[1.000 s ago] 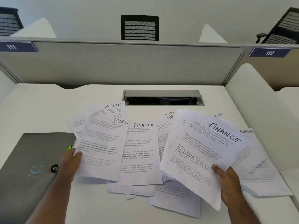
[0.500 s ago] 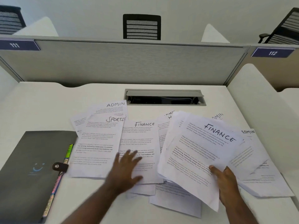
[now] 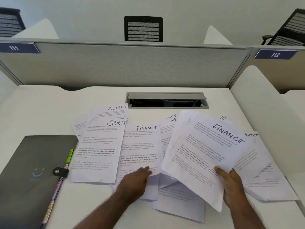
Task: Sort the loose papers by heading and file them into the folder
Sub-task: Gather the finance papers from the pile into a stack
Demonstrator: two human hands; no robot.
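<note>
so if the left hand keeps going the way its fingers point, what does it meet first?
The left hand already touches the flat FINANCE sheet; further on, likely the sheaf lifted by the right hand.

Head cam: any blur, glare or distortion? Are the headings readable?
Head view: even soft light, no glare, faint shadows under the lifted sheets. Wide-angle bend shows in the partition. Handwritten headings are sharp: SPORTS, both FINANCE sheets. Body print is too small to read. Slight motion blur on the left hand; folder tabs are smeared at the edge.
</note>
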